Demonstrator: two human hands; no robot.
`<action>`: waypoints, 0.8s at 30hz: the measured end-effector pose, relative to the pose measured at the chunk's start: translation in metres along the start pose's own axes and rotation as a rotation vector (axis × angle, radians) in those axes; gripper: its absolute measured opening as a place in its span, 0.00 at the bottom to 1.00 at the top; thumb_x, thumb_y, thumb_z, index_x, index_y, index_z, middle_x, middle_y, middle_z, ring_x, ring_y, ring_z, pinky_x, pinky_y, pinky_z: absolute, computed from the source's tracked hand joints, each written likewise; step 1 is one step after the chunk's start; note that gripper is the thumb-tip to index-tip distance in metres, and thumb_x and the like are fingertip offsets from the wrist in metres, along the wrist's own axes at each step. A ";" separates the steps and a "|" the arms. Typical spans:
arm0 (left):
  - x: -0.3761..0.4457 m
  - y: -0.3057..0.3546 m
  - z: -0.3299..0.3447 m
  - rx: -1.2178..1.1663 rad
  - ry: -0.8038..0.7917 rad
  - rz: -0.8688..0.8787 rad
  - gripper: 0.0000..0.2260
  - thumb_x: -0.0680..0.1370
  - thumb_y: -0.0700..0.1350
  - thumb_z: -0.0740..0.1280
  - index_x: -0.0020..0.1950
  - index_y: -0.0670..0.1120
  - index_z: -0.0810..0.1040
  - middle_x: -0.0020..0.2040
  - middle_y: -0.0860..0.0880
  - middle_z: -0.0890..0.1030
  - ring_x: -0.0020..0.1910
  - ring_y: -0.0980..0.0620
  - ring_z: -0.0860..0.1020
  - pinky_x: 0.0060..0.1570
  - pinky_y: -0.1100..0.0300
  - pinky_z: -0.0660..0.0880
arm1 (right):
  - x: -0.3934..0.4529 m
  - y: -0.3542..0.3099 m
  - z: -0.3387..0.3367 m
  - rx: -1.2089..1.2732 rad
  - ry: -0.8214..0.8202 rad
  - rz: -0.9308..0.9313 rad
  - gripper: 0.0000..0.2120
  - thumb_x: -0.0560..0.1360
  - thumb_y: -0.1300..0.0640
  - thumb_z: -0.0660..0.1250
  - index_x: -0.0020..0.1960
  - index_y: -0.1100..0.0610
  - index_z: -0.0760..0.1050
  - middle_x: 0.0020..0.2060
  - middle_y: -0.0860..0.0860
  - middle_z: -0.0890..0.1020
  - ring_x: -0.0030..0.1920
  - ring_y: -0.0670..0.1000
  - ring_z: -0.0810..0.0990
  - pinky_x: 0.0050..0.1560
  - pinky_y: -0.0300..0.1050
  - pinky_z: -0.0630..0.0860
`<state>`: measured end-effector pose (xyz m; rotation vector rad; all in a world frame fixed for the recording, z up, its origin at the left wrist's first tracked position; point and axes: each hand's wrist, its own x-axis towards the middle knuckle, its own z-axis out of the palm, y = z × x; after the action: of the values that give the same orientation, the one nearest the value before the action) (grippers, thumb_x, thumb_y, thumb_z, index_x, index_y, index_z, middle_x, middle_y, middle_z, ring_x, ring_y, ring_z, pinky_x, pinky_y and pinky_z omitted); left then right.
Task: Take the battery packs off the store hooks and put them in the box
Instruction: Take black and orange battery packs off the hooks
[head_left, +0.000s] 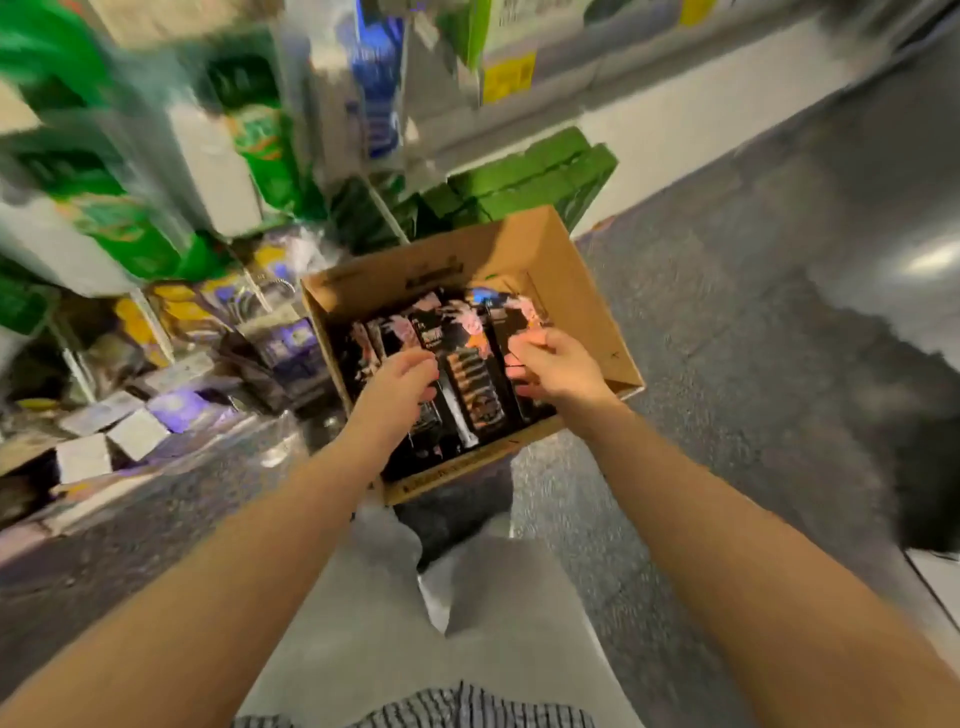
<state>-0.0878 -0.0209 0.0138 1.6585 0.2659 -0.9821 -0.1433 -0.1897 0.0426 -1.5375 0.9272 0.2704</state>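
- Reaching down with both arms, I have my left hand (402, 382) and right hand (553, 366) inside the box (566, 270), which sits on the floor (727, 338) ahead of my knees.
- Packs (467, 374): dark cards lying flat in a row across the box bottom, long axes running from the near wall toward the far wall, roughly in line with my forearms.
- Left hand: fingers curled down over the near end of a pack on the left of the row; blur hides the fingertips, so I cannot tell whether they grip it or only rest on it.
- Right hand: fingers bent around the edge of a pack at the right of the row, apparently pinching it; the contact itself is smeared.
- Key relation: the packs lie directly under and just beyond both hands, the left hand nearer the near wall and the right hand slightly deeper in.
- Judgement: this is the placing step, and letting go needs only opening the fingers.
- Shelves (156, 208) to my left hold blurred green and purple goods; no hooks can be made out.
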 end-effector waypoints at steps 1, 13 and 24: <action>0.011 -0.005 0.005 -0.012 0.014 -0.037 0.05 0.83 0.48 0.61 0.59 0.53 0.72 0.63 0.47 0.77 0.58 0.48 0.77 0.65 0.48 0.72 | 0.016 0.010 -0.005 -0.017 0.035 0.029 0.06 0.79 0.56 0.65 0.45 0.54 0.76 0.38 0.51 0.77 0.39 0.49 0.76 0.39 0.42 0.71; 0.076 -0.043 0.057 -0.042 0.118 -0.179 0.14 0.80 0.48 0.66 0.65 0.51 0.71 0.57 0.52 0.77 0.58 0.51 0.77 0.57 0.57 0.72 | 0.160 0.075 -0.042 -0.428 0.102 0.228 0.32 0.69 0.47 0.74 0.68 0.59 0.69 0.62 0.56 0.76 0.62 0.58 0.75 0.63 0.55 0.73; 0.093 -0.039 0.073 -0.153 0.227 -0.129 0.10 0.81 0.43 0.65 0.61 0.50 0.73 0.52 0.55 0.78 0.51 0.59 0.78 0.48 0.65 0.73 | 0.159 0.098 -0.036 -0.591 0.100 -0.035 0.14 0.72 0.55 0.72 0.51 0.52 0.67 0.48 0.48 0.75 0.50 0.50 0.76 0.45 0.42 0.74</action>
<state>-0.0880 -0.1015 -0.0816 1.6271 0.5928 -0.8454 -0.1192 -0.2768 -0.1241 -2.1222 0.9450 0.4751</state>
